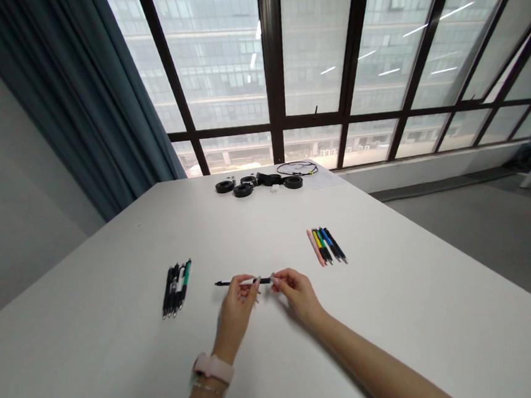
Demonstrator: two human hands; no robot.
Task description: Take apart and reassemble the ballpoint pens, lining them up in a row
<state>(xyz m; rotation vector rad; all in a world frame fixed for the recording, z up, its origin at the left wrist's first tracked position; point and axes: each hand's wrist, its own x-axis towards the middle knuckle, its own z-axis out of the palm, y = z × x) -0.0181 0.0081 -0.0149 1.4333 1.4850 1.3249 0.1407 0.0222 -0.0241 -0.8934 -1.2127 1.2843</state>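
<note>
A black and white pen [223,283] lies crosswise between my hands, just above or on the white table [259,230]; I cannot tell if it touches. My left hand [238,307] pinches its barrel, with a pale watch on that wrist. At the pen's right end, the thumb and fingers of my right hand [299,292] are closed on the tip. Left of my hands lies a row of pens [175,288], mostly black, one green. On the right is a second row of pens [326,246] in pink, yellow, green, blue and black.
Several black rolls or rings [243,190] sit at the table's far end, with a thin black cable [297,165] and a white sheet of paper [326,179] beside them. Behind stand windows and a blue curtain [74,85]. The table's right edge borders a grey floor.
</note>
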